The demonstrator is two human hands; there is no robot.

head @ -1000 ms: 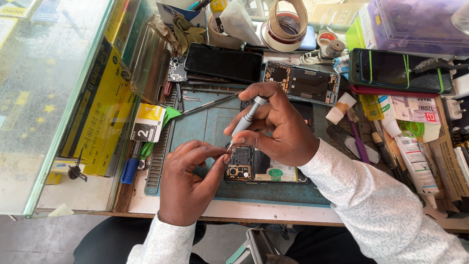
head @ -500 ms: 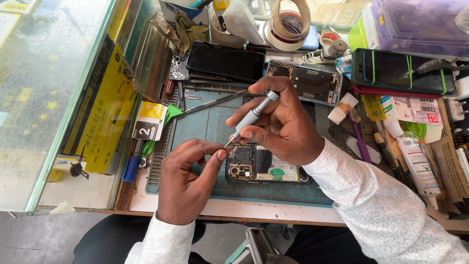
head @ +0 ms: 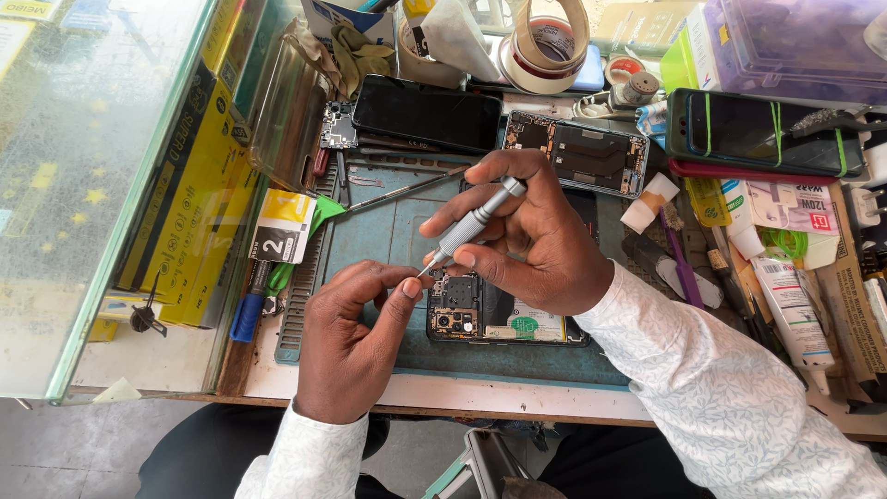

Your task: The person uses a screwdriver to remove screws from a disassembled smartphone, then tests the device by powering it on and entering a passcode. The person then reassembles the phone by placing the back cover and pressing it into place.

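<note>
An opened phone with its circuit board and camera modules exposed lies on the blue-green work mat. My right hand grips a slim silver screwdriver, tilted, its tip just above the phone's top left corner. My left hand sits to the left of the phone, thumb and forefinger pinched together right at the screwdriver's tip; whether something tiny is between them I cannot tell.
A second opened phone and a dark phone lie at the mat's far edge. Tweezers rest on the mat. Tape rolls, a banded phone, glue tubes and yellow boxes crowd around.
My right hand has lifted the screwdriver off the phone's board and swung its tip left to my left hand's pinched fingers, which have moved slightly away from the phone.
</note>
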